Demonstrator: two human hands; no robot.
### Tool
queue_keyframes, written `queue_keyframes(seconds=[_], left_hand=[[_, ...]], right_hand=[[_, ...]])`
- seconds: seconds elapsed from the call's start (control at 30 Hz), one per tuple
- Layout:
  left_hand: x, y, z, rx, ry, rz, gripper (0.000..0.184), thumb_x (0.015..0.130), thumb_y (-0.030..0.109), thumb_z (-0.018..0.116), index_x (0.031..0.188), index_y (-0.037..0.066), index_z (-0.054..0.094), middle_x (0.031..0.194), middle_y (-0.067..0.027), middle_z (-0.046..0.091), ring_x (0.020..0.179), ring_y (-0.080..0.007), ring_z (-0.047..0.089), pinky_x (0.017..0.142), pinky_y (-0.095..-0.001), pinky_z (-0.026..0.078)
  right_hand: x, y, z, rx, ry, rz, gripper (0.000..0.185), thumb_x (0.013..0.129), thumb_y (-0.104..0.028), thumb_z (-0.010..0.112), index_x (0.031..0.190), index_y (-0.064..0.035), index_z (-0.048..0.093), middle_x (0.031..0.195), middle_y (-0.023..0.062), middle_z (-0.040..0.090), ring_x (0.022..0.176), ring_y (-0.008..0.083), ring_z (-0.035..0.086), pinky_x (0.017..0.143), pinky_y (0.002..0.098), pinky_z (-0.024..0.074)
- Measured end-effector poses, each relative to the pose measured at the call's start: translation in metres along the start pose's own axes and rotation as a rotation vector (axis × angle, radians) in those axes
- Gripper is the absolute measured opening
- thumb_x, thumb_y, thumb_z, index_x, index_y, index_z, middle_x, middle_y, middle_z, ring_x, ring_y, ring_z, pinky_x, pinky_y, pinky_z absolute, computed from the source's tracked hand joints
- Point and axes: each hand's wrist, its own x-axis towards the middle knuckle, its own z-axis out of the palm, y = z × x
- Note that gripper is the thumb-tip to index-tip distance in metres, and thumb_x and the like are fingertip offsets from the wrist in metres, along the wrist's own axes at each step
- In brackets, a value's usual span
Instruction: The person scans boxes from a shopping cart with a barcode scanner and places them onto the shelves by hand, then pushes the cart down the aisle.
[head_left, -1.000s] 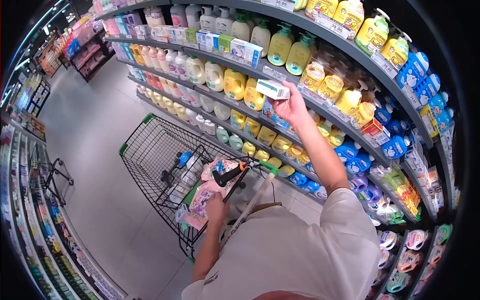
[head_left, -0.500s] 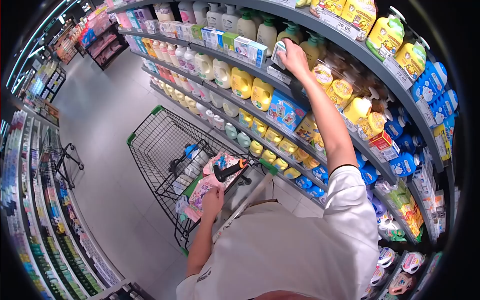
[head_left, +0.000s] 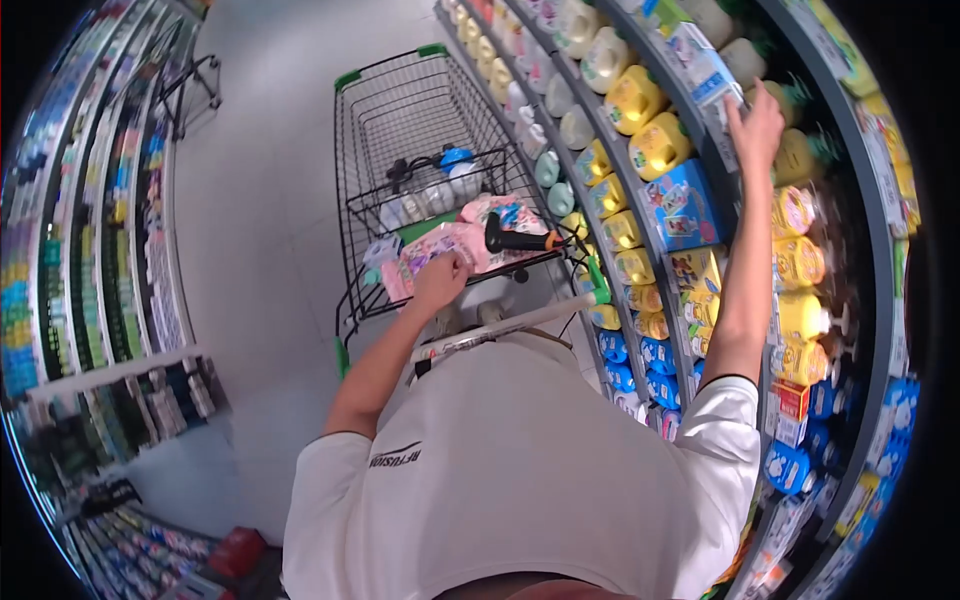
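Note:
My right hand (head_left: 757, 130) reaches to a shelf on the right, thumb and fingers apart. Its thumb is at the end of a row of small cartons, beside a white and blue box (head_left: 708, 78); behind the fingers stand pump bottles (head_left: 790, 155). My left hand (head_left: 440, 282) has curled fingers on a pink flowered soft package (head_left: 432, 250) in the child-seat part of the shopping cart (head_left: 345, 130). To the right of that hand, a black handheld scanner (head_left: 515, 239) with an orange end lies on a second pink package (head_left: 490, 207).
White bottles (head_left: 430, 200) and a blue-topped item (head_left: 456, 158) sit in the cart. Yellow jugs (head_left: 658, 145) and a blue box (head_left: 682, 205) line the lower shelves. Another shelf unit (head_left: 110, 250) stands across the aisle floor (head_left: 265, 200).
My view has turned right and down, so cart and shelves appear rotated. The small white and green carton in my right hand earlier no longer shows in its grasp. My left hand stays on the package.

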Motion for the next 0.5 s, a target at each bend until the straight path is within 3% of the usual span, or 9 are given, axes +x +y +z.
queue_keyframes(seconds=[0.07, 0.13, 0.17, 0.33, 0.37, 0.5], left_hand=[[-0.004, -0.003, -0.017, 0.007, -0.014, -0.127, 0.029, 0.091, 0.032, 0.07, 0.097, 0.004, 0.07, 0.094, -0.0211, 0.073, 0.09, -0.0415, 0.072, 0.078, -0.0525, 0.056], [-0.002, -0.019, -0.026, 0.086, 0.227, -0.05, 0.032, 0.09, 0.031, 0.072, 0.104, 0.003, 0.07, 0.104, -0.0213, 0.072, 0.099, -0.0421, 0.07, 0.084, -0.0521, 0.056], [0.0, -0.022, -0.034, 0.06, 0.216, -0.146, 0.037, 0.088, 0.031, 0.075, 0.111, 0.002, 0.068, 0.114, -0.0206, 0.069, 0.107, -0.0425, 0.067, 0.089, -0.0527, 0.055], [0.025, -0.081, -0.045, 0.26, 0.3, -0.244, 0.043, 0.088, 0.035, 0.074, 0.115, 0.003, 0.067, 0.119, -0.0213, 0.068, 0.114, -0.0439, 0.064, 0.094, -0.0546, 0.055], [0.029, -0.091, -0.046, 0.327, 0.288, -0.308, 0.045, 0.087, 0.036, 0.074, 0.116, 0.002, 0.066, 0.119, -0.0214, 0.068, 0.113, -0.0438, 0.064, 0.095, -0.0547, 0.055], [0.035, -0.115, -0.049, 0.401, 0.122, -0.505, 0.052, 0.089, 0.042, 0.074, 0.122, 0.003, 0.063, 0.127, -0.0218, 0.068, 0.121, -0.0432, 0.065, 0.1, -0.0532, 0.055]], right_hand=[[-0.013, -0.047, -0.03, 0.089, 0.244, -0.061, 0.054, 0.095, -0.036, 0.076, 0.135, -0.0019, 0.065, 0.128, 0.018, 0.068, 0.122, 0.0372, 0.061, 0.108, 0.0478, 0.0425], [-0.048, -0.117, -0.055, 0.304, 0.215, -0.025, 0.047, 0.095, -0.027, 0.078, 0.132, -0.001, 0.065, 0.126, 0.0169, 0.069, 0.118, 0.037, 0.061, 0.106, 0.0474, 0.0433], [-0.074, -0.152, -0.058, 0.475, 0.113, -0.026, 0.045, 0.095, -0.024, 0.078, 0.131, -0.0004, 0.065, 0.126, 0.017, 0.068, 0.119, 0.0368, 0.06, 0.105, 0.0475, 0.0437], [-0.235, -0.314, -0.025, 1.077, -0.561, -0.164, 0.047, 0.085, -0.022, 0.084, 0.124, -0.0028, 0.067, 0.13, 0.0203, 0.064, 0.124, 0.0416, 0.058, 0.107, 0.0502, 0.0462], [-0.272, -0.333, -0.014, 1.202, -0.549, -0.232, 0.049, 0.085, -0.027, 0.084, 0.123, -0.0018, 0.067, 0.132, 0.0204, 0.063, 0.126, 0.0414, 0.057, 0.106, 0.0517, 0.0469], [-0.326, -0.36, -0.023, 1.013, -0.726, -0.559, 0.052, 0.089, -0.044, 0.077, 0.12, -0.003, 0.069, 0.128, 0.0173, 0.064, 0.126, 0.0373, 0.056, 0.103, 0.0513, 0.0487]])
